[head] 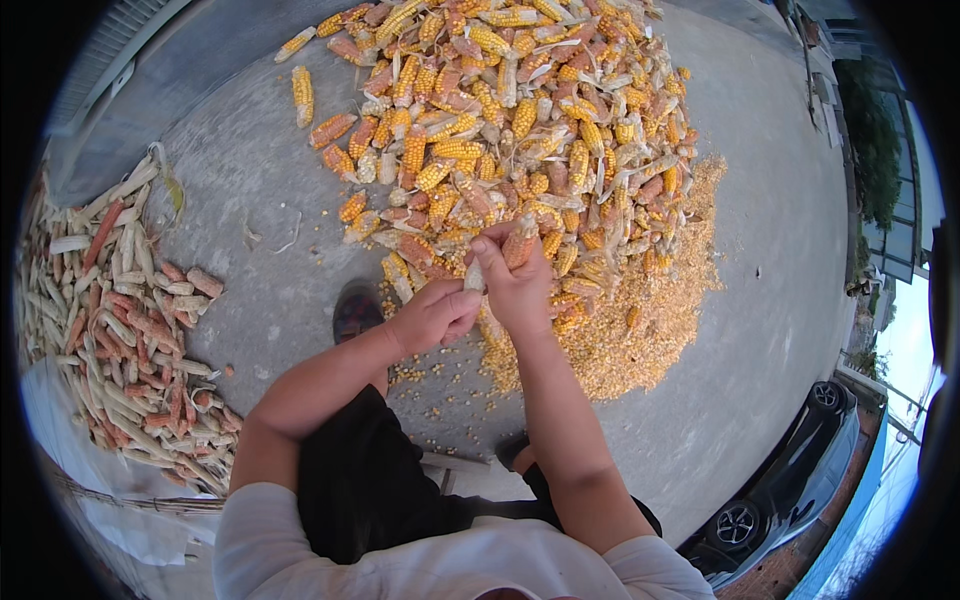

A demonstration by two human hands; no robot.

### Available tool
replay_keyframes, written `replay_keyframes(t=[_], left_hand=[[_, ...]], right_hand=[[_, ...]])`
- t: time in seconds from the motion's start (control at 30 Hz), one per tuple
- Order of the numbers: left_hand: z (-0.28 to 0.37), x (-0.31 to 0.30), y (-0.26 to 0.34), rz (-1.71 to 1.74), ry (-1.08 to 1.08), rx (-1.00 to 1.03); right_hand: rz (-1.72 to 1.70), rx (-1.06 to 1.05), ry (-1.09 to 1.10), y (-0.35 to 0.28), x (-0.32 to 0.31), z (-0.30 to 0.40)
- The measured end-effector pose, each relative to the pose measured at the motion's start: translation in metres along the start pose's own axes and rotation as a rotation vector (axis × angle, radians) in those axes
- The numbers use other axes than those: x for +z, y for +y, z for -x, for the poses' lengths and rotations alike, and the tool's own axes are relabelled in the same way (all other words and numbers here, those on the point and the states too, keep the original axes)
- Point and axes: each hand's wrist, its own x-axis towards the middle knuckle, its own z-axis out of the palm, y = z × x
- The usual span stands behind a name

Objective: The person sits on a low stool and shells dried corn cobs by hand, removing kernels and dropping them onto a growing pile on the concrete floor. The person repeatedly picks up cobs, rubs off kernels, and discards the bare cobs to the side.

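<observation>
Both of my hands meet in front of me, over the near edge of a heap of dried corn ears (517, 127). My left hand (441, 311) grips a pale bare corncob (473, 277), whose upper end runs against my right hand (519, 292). Within the right fist is a reddish corn cob (519, 246), its tip pointing up and away from me. How many kernels it carries cannot be made out. Loose yellow kernels (630, 349) are spread below and to the right of the ears.
Stripped cobs, pale and red, form a pile (142, 330) at the left. A shoe (355, 309) rests on the concrete floor (262, 285) beside the heap. Single ears lie at the upper left, among them one yellow ear (302, 96). A dark car (780, 480) stands at the lower right.
</observation>
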Motion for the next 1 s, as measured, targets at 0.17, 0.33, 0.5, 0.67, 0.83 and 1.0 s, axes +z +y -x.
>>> replay_keyframes(t=[0.17, 0.33, 0.5, 0.67, 0.83, 1.0], left_hand=[[0.002, -0.009, 0.008, 0.773, -0.524, -0.004], [0.002, -0.008, 0.007, 0.721, -0.368, -0.098], [0.003, -0.002, 0.002, -0.178, -0.020, 0.019], [0.002, -0.007, -0.001, -0.170, -0.115, -0.066], [0.033, -0.046, -0.030, 0.412, 0.138, -0.093], [0.164, -0.204, -0.041, 0.657, 0.972, 0.835]], right_hand=[[-0.455, 0.206, -0.009, -0.010, -0.007, 0.001], [-0.349, 0.033, -0.054, -0.004, -0.017, 0.003], [0.148, 0.017, -0.088, -0.015, -0.006, 0.007], [-0.001, 0.167, -0.095, -0.003, 0.001, -0.004], [0.199, 0.083, -0.023, 0.074, -0.012, -0.027], [0.492, 0.043, 0.234, 0.085, -0.114, -0.100]])
